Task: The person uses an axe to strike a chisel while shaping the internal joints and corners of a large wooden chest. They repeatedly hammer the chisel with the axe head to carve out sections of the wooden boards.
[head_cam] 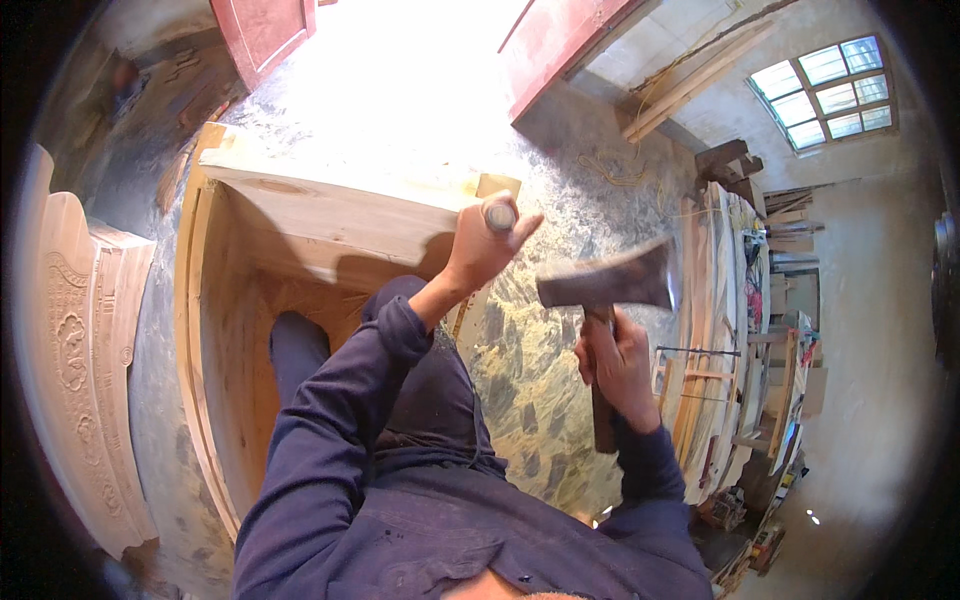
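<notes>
My left hand (476, 251) grips an upright round tool handle (499, 217), probably a chisel's, whose pale butt faces up at me. Its lower end is hidden by the hand. Below it runs a thick board (352, 217) forming one wall of a large wooden box (196, 300). Close to the hand, at the board's right end, is a pale wood block (500, 184). To the right, my right hand (621, 367) is wrapped around the wooden haft of an axe (607, 283). The axe head is raised, its bright edge pointing right and its poll towards my left hand; it looks slightly blurred.
My leg (298, 341) stands inside the box. Wood chips (510, 352) litter the stone-like floor. A carved wooden panel (75, 360) stands left. Stacked planks (701, 330) and a clamp-like bar (697, 350) lie right. Beyond are red doors (570, 52) and a barred window (832, 90).
</notes>
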